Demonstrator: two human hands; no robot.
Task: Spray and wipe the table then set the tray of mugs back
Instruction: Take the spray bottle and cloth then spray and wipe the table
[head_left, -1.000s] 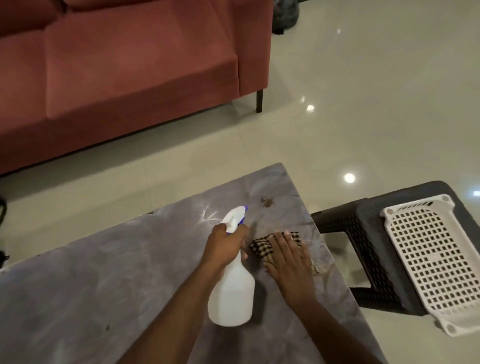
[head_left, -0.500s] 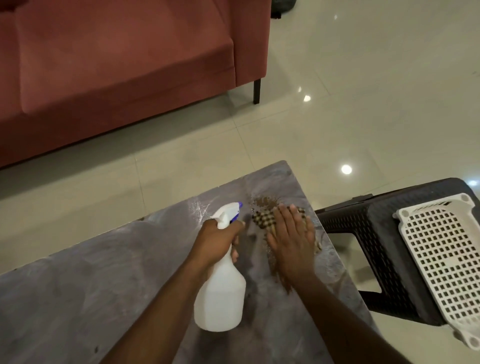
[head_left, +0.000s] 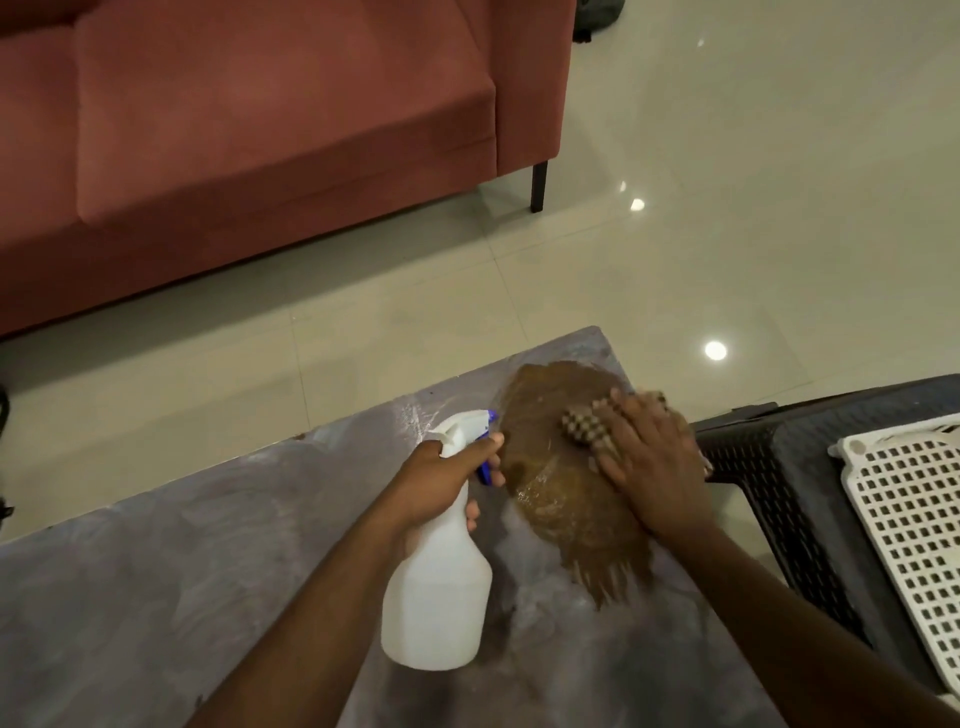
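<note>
I grip the bottle (head_left: 436, 587) in my left hand (head_left: 441, 480), ready to respray, while my flat right hand (head_left: 652, 467) presses the cloth (head_left: 584, 428) into the smear (head_left: 561, 493) on the surface (head_left: 208, 597).

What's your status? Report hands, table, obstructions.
Left hand grips white plastic spray bottle. Right hand flat on checkered cloth, pressing it into brown smear on grey marbled table. No mugs in view; nothing blocking.

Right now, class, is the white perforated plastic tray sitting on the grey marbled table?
No: the white perforated plastic tray rests on the dark woven stool beside the grey marbled table.
</note>
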